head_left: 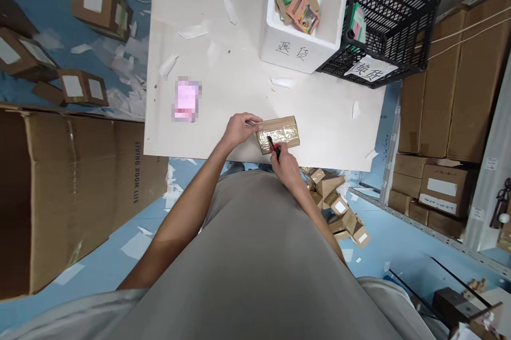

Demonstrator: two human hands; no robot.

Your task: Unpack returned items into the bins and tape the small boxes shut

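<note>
A small cardboard box (290,128) wrapped in shiny clear tape lies near the front edge of the white table. Its left end is gripped by my left hand (239,130), thumb on top and fingers at the far corner. My right hand (286,163) is closed around a black utility knife (273,144). The knife's tip is at the taped top of the box; I cannot tell how deep the blade goes. To the left on the table is a pink item (186,98), blurred beyond recognition.
A white bin (289,52) with colourful small boxes and a black crate (391,26) stand at the table's far right. Paper scraps (228,6) lie about. Opened cartons (339,207) are heaped on the floor at right. A large carton (91,185) stands left, shelving right.
</note>
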